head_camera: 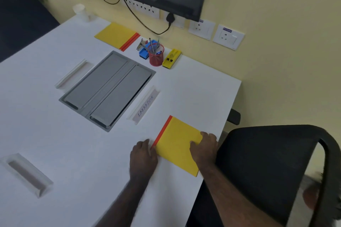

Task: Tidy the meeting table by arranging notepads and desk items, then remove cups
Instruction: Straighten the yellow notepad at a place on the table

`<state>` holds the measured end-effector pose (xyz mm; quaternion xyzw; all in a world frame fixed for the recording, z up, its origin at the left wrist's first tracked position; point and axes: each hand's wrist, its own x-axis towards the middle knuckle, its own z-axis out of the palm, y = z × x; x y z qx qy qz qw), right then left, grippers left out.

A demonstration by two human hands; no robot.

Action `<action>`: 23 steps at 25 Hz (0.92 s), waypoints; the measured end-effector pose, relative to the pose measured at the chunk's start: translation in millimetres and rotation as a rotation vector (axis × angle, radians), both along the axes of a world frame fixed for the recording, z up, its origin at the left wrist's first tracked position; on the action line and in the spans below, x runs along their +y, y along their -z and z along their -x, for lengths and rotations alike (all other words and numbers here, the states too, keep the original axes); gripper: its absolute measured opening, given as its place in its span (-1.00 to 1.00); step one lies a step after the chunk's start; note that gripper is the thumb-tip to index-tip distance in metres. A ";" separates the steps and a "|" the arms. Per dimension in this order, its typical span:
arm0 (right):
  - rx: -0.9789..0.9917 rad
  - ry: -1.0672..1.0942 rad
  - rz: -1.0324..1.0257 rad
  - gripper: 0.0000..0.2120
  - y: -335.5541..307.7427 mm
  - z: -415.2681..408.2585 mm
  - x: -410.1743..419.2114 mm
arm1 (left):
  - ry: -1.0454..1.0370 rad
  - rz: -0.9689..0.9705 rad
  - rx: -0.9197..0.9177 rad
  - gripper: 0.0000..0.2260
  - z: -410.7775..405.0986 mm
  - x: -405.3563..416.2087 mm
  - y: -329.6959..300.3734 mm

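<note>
A yellow notepad with an orange spine lies flat near the table's right edge. My left hand presses against its spine-side corner, and my right hand rests on its opposite edge. A second yellow notepad lies at the far side by the wall. A white paper cup stands at the far left corner. A red mesh pen holder with pens stands between a blue eraser and a yellow eraser.
A grey cable hatch is set into the white table. A name card reading LABRADOR stands beside it, another card on its left. A black chair stands at the right edge. A screen hangs above.
</note>
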<state>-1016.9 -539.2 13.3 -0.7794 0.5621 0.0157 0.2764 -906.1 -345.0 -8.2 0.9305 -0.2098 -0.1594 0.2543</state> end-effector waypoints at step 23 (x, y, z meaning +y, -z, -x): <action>-0.131 -0.178 -0.238 -0.56 -30.3 -43.1 -124.1 | -0.502 0.649 0.740 -0.90 -21.6 -60.1 -50.7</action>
